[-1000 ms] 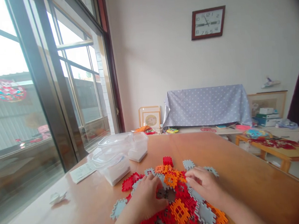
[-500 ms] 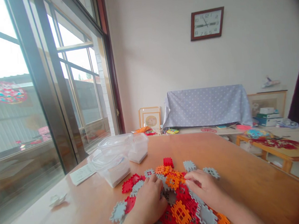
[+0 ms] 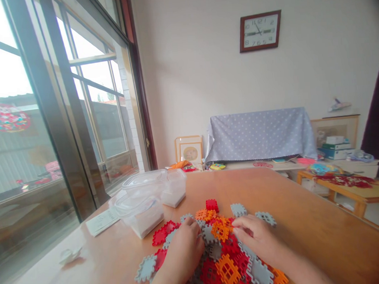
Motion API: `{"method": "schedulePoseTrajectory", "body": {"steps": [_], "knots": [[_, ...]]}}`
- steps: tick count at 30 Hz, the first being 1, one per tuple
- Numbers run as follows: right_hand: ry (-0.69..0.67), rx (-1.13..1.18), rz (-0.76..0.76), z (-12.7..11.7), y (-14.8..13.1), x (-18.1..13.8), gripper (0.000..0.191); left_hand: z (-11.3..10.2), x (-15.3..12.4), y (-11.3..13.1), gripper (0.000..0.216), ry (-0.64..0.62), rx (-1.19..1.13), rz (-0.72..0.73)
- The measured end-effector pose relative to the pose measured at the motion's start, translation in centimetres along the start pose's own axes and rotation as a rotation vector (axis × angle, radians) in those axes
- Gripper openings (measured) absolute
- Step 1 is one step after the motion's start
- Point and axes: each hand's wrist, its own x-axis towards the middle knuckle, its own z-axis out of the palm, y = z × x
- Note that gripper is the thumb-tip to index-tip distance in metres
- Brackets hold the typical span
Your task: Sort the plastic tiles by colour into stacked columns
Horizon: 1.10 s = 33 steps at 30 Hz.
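Observation:
Toothed interlocking plastic tiles in red, orange and grey lie in a loose pile on the wooden table (image 3: 241,184). My left hand (image 3: 187,241) rests over the pile's left side with its fingers bent down and together; its fingertips and anything in them are hidden. On the pile's right side is my right hand (image 3: 256,233), with thumb and fingers closed at the edge of a red-orange tile (image 3: 230,224). An orange window tile (image 3: 220,231) lies between the hands. Nearer me are another orange window tile (image 3: 228,271) and a large grey tile (image 3: 261,274).
Clear plastic containers (image 3: 142,214) stand left of the pile, beside a paper booklet (image 3: 102,221) and a crumpled wrapper (image 3: 70,255). One red tile (image 3: 211,205) and two grey tiles (image 3: 239,209) sit at the far edge of the pile. A low wooden stand (image 3: 371,194) is at the right.
My left hand has moved slightly forward and left, over a grey tile at the back. My right hand stays at about the same spot. The view has shifted a little.

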Motion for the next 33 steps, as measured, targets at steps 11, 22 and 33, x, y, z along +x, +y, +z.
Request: {"method": "schedulePoseTrajectory", "body": {"steps": [11,22,33], "knots": [[-0.007,0.003,0.023,0.0,0.1,0.0,0.022,-0.6,0.4,-1.5,0.015,0.236,-0.176,-0.052],[-0.052,0.090,-0.011,-0.3,-2.1,-0.4,0.038,1.8,1.0,-0.2,0.022,0.124,-1.083,-0.142],[-0.155,0.258,0.050,0.7,-4.5,-1.1,0.068,3.1,0.9,1.2,0.037,0.020,-1.366,-0.177]]}}
